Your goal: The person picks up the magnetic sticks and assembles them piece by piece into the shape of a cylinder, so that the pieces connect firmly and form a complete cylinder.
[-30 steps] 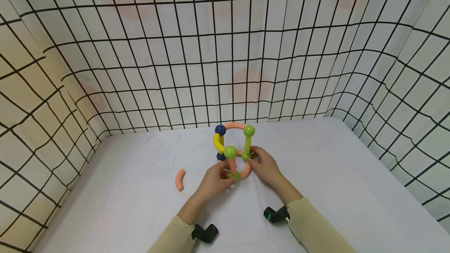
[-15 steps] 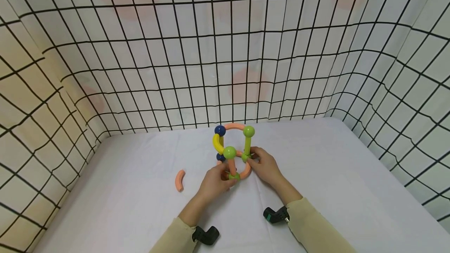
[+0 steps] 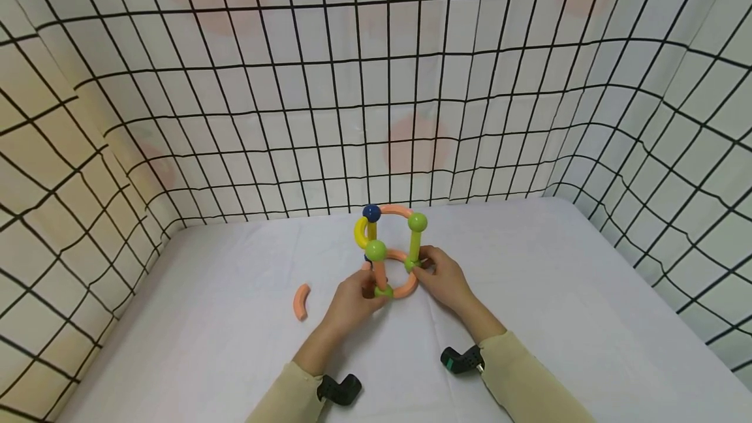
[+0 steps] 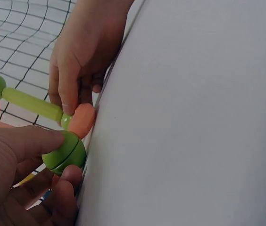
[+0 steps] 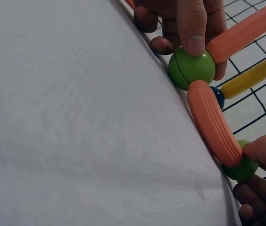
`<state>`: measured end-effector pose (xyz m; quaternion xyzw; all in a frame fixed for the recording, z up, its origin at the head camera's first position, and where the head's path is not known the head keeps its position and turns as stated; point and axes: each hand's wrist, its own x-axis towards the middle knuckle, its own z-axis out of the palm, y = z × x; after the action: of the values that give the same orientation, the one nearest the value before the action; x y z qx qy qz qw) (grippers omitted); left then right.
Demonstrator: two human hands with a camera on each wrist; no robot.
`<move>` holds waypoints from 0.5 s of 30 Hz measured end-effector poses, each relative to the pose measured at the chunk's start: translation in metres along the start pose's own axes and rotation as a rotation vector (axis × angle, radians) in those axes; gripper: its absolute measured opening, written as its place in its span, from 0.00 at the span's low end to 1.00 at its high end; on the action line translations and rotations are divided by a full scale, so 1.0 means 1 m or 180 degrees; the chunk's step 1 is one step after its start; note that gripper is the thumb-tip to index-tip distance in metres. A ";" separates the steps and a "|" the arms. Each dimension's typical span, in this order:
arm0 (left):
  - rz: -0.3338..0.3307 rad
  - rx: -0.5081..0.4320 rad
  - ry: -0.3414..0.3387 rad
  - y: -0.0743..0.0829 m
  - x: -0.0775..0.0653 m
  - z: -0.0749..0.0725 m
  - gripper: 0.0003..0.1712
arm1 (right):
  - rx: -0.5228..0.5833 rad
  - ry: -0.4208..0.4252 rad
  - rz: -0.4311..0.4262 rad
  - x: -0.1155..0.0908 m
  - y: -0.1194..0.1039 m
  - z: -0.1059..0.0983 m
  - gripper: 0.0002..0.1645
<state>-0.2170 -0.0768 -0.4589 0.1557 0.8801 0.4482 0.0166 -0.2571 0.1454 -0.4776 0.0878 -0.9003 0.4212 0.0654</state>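
A ring-shaped frame of magnetic balls and rods stands on the white cloth. My left hand (image 3: 351,299) pinches its front lower green ball (image 4: 64,153) between thumb and fingers; an orange straight rod (image 3: 380,274) rises from there to an upper green ball (image 3: 376,250). At the right lower green ball (image 5: 242,168), my right hand (image 3: 443,277) grips with thumb and fingertips. An orange curved rod (image 5: 213,122) links both gripped balls. Behind stand a light green rod (image 3: 414,247) and a yellow straight rod (image 5: 251,77). A yellow curved rod (image 3: 360,234) bows out left below the navy ball (image 3: 371,213).
One loose orange curved rod (image 3: 301,301) lies on the cloth left of my left hand. Black netting (image 3: 405,103) over pale sheeting surrounds the table's back and sides. Each wrist wears a black camera (image 3: 341,390).
My left hand has shifted slightly left with the front lower ball, and the post above it leans left. The navy ball has turned a little right. The right hand stays nearly in place.
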 end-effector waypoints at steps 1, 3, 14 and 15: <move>-0.0004 0.0012 0.0024 -0.001 0.000 0.000 0.13 | -0.0004 0.0001 -0.0011 0.000 0.000 0.000 0.23; 0.0012 0.0038 0.0074 -0.002 0.001 -0.001 0.12 | -0.0024 -0.0003 -0.0033 -0.001 -0.001 0.000 0.23; -0.0236 0.0009 0.0299 -0.010 0.005 -0.011 0.14 | -0.0096 -0.0156 -0.0075 -0.003 -0.004 -0.002 0.23; -0.0287 -0.0014 0.0309 -0.010 0.005 -0.012 0.14 | -0.0087 -0.0179 -0.0081 -0.004 -0.004 -0.002 0.23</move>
<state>-0.2268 -0.0908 -0.4592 0.0940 0.8850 0.4560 -0.0057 -0.2524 0.1451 -0.4738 0.1102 -0.9063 0.4053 0.0466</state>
